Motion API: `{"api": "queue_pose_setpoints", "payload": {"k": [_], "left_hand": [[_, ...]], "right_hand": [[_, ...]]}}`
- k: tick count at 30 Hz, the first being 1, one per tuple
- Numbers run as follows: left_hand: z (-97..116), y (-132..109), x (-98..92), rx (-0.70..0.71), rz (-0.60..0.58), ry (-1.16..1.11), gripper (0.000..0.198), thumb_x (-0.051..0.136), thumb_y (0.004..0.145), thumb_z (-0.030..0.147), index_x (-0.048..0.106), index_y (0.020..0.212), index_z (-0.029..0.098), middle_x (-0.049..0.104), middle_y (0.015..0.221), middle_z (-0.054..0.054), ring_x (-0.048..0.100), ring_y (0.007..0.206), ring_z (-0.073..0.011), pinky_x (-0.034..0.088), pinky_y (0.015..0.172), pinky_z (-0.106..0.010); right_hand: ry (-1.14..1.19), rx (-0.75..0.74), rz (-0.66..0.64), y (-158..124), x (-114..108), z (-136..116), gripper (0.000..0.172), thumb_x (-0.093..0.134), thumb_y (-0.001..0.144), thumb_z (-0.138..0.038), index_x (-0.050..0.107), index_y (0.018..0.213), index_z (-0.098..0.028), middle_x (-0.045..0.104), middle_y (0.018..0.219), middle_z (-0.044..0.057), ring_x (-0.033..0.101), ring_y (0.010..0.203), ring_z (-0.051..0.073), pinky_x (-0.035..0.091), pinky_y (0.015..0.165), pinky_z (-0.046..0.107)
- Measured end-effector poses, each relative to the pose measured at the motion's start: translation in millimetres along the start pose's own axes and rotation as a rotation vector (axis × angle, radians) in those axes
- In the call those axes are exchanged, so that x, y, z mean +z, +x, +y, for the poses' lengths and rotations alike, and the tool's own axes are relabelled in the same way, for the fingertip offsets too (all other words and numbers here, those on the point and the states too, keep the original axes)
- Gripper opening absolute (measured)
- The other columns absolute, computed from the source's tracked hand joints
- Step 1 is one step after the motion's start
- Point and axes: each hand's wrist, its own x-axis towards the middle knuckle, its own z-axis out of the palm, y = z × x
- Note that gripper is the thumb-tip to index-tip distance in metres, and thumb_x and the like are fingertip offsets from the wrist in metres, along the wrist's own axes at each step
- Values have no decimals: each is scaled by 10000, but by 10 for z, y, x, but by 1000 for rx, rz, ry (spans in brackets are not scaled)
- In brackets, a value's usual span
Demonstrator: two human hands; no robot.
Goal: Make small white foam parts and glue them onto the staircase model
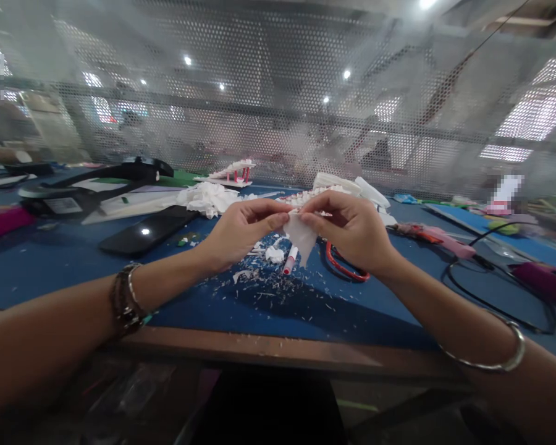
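Observation:
Between my two hands, above the blue tabletop, is a thin white piece (300,233) that looks like tissue, its lower part hanging loose. The fingertips of my left hand (241,228) pinch its left top edge. Thumb and fingers of my right hand (352,225) close on the top from the right. Just below lies a white marker-like stick (290,261) with a red end. Scissors with red handle loops (347,264) lie partly hidden under my right hand. White shreds (264,290) are scattered over the table around a small crumpled white scrap (274,254).
A black phone (151,230) lies to the left, near a pile of crumpled white tissue (208,198). Behind stands a small white model with red posts (236,172). On the right are a pink-handled tool (445,242) and black cable (486,296). A perforated metal screen (269,99) rises behind.

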Motion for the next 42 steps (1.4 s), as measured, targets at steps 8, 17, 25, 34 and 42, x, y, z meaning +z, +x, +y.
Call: {"api": "queue_pose_setpoints", "payload": {"k": [8,17,25,34,42], "left_hand": [[28,-7,16,11,-38,-233,101,686,643,209,609,678,153,571,613,44,469,526,-43,387,539,-172],[22,-15,40,-102,-8,-255,115,678,633,231,593,616,156,554,586,50,456,528,-43,365,520,-168],[59,-96,107,-92,134,-12,79,608,697,221,675,716,183,636,644,22,536,618,-83,414,599,-192],[120,-109,67,97,32,341,134,597,722,243,668,809,170,681,791,-12,585,701,-116,442,607,-190],[62,-50,8,13,-6,183,111,606,714,258,657,748,165,655,721,-10,555,635,-108,425,581,-206]], "right_hand": [[100,43,57,1,54,-46,81,604,690,-151,533,651,-148,561,624,-42,525,575,47,432,512,168],[57,-4,61,-33,82,-13,69,575,717,-149,528,667,-155,557,637,-34,532,597,48,447,530,161],[-96,-104,80,-57,103,-31,78,544,745,-154,508,677,-166,557,643,-27,531,611,61,471,587,187],[-89,-88,54,-52,87,-33,87,564,737,-168,515,666,-163,556,634,-32,528,603,60,462,561,180],[3,38,38,-7,49,-29,104,566,740,-217,511,673,-160,531,621,-33,507,571,56,424,489,166]]}}
